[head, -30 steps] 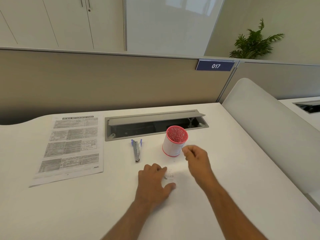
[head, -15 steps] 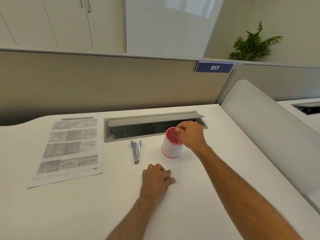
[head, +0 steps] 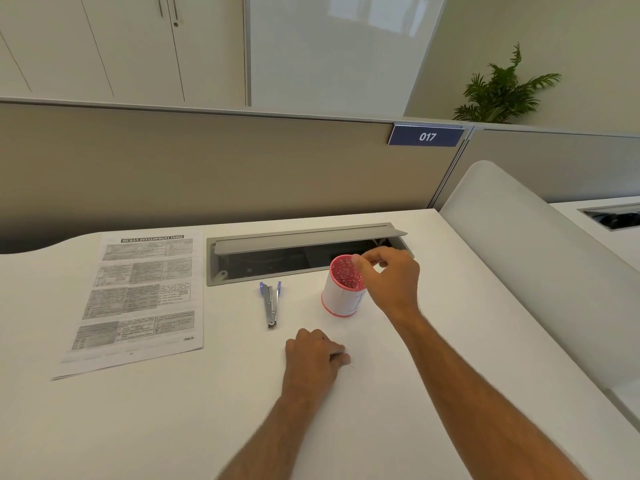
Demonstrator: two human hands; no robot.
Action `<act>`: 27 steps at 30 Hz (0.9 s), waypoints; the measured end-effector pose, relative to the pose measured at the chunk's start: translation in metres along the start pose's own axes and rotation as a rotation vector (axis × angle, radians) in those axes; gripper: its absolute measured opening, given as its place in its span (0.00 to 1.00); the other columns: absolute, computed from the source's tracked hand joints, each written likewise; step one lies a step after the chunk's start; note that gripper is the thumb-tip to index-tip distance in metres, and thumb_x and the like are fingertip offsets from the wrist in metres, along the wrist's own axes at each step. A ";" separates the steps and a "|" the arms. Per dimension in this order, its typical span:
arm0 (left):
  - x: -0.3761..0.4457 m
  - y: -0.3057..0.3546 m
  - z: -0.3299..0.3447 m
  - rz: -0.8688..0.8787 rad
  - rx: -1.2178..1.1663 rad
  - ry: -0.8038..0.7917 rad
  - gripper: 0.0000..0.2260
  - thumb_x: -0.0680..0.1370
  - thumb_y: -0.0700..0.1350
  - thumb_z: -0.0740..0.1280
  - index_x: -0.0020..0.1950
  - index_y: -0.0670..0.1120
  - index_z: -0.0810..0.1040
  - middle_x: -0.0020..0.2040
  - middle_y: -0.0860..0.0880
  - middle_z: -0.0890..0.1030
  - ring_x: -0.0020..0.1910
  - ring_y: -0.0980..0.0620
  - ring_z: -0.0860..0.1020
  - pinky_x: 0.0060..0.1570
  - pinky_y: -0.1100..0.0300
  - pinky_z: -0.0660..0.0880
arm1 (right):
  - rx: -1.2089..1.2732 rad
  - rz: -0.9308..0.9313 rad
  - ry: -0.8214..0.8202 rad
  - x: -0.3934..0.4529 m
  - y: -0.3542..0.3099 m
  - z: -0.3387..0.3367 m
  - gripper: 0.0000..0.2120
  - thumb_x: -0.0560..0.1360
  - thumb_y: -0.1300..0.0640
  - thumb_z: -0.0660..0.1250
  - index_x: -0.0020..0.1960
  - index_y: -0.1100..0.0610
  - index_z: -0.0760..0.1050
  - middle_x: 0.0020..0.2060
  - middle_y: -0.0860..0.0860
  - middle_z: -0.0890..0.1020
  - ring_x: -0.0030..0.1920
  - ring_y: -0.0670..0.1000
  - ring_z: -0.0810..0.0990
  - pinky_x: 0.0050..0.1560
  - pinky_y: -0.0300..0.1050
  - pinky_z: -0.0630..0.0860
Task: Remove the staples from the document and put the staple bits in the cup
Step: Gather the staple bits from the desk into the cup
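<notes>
Both hands curl: right hand [head: 388, 278] pinched over cup [head: 343, 289], left hand [head: 313, 355] fisted.

On the white desk [head: 415, 393] the right hand [head: 389, 284] was over the far rim of the pink and white cup [head: 341, 294], with the thumb and first finger pinched together; what they held was too small to see. The left hand [head: 313, 360] rested on the desk as a loose fist, nearer to the person. A staple remover [head: 271, 304] lay left of the cup, apart from it. The printed document [head: 138, 299] lay flat further left. Behind the cup the grey cable tray [head: 304, 251] stood open.
</notes>
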State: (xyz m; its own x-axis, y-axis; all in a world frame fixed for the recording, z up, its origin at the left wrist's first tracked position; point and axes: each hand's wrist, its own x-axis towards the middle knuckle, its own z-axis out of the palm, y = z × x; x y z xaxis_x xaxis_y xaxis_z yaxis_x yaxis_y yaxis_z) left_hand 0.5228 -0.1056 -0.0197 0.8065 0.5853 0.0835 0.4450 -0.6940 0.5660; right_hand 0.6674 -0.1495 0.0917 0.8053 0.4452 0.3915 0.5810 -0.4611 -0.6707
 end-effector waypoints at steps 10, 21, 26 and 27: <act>-0.004 0.000 0.011 0.126 0.174 0.082 0.13 0.61 0.52 0.81 0.30 0.53 0.77 0.30 0.55 0.74 0.32 0.50 0.75 0.31 0.58 0.62 | 0.170 0.255 0.042 -0.067 0.038 -0.023 0.05 0.70 0.53 0.75 0.38 0.51 0.81 0.35 0.44 0.84 0.41 0.50 0.81 0.47 0.49 0.78; -0.006 0.000 0.018 0.170 0.246 0.080 0.08 0.66 0.50 0.71 0.34 0.52 0.73 0.33 0.55 0.73 0.33 0.49 0.74 0.36 0.54 0.56 | -0.265 0.073 -0.265 -0.146 0.088 -0.008 0.22 0.70 0.41 0.65 0.61 0.46 0.78 0.55 0.43 0.75 0.56 0.50 0.72 0.54 0.47 0.67; -0.003 0.004 0.011 0.071 0.062 -0.001 0.03 0.78 0.46 0.64 0.46 0.51 0.76 0.46 0.55 0.78 0.49 0.49 0.73 0.45 0.57 0.61 | -0.481 -0.046 -0.293 -0.156 0.088 0.002 0.21 0.73 0.41 0.57 0.62 0.43 0.77 0.61 0.48 0.76 0.59 0.52 0.71 0.51 0.53 0.70; -0.002 0.006 0.007 0.041 -0.003 0.002 0.04 0.80 0.46 0.62 0.47 0.52 0.76 0.48 0.56 0.78 0.52 0.50 0.72 0.47 0.57 0.60 | -0.484 -0.058 -0.286 -0.158 0.085 0.003 0.20 0.73 0.42 0.57 0.61 0.42 0.77 0.60 0.49 0.76 0.59 0.52 0.71 0.51 0.53 0.70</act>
State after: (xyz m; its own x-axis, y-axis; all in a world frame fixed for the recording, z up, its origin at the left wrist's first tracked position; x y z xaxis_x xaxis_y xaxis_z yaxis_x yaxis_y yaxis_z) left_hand 0.5266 -0.1141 -0.0227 0.8233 0.5572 0.1080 0.4105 -0.7161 0.5646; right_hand 0.5895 -0.2563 -0.0293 0.7455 0.6396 0.1875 0.6656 -0.6991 -0.2612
